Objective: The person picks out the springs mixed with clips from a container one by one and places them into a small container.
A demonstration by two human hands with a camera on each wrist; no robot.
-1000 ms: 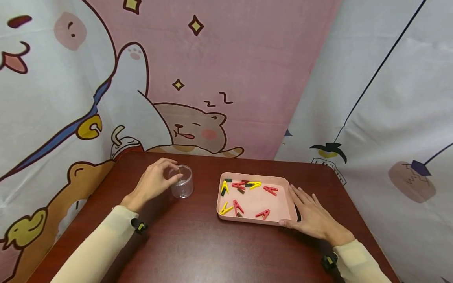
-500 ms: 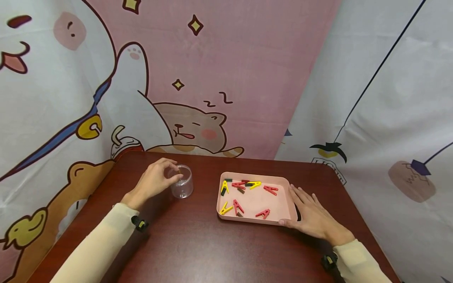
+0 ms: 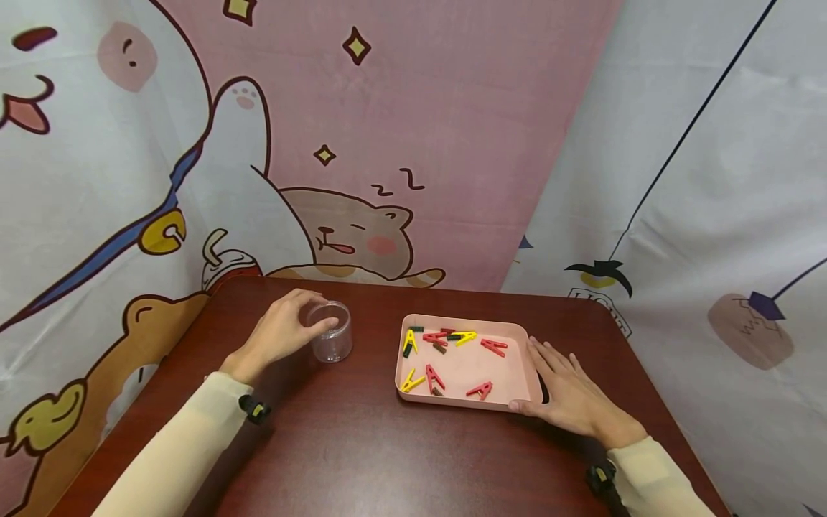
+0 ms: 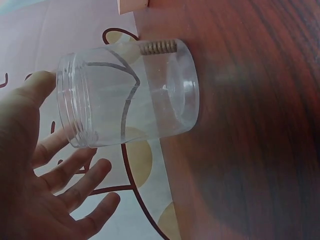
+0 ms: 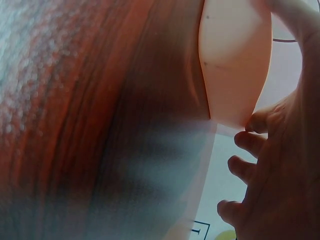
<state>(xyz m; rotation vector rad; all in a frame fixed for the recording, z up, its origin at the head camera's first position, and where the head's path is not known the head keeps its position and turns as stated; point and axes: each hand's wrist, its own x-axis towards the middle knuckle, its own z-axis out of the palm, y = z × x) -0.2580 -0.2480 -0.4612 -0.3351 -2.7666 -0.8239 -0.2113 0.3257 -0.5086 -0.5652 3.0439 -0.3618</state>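
Note:
My left hand (image 3: 279, 336) is at the mouth of a clear plastic jar (image 3: 336, 345), thumb and fingers apart with nothing between them. A small brown ribbed piece like a coil spring (image 4: 159, 47) shows inside the jar, lengthwise along its wall near the base; whether it rests or is falling I cannot tell. My right hand (image 3: 571, 395) rests against the right end of a pink tray (image 3: 478, 406), fingers extended and thumb at its near corner. In the tray lie red clips (image 3: 494, 347), yellow clips (image 3: 412, 380) and small dark green and brown ribbed pieces (image 3: 440, 349).
A dark reddish-brown wooden table (image 3: 381, 452) carries the jar and tray, which stand apart. Behind its far edge hangs a cartoon-printed cloth (image 3: 465, 179), with pale cloth at the right side too.
My left finger and thumb have let go of the small brown ribbed piece, which was pinched over the jar's mouth and is now inside. The right hand and tray have stayed still.

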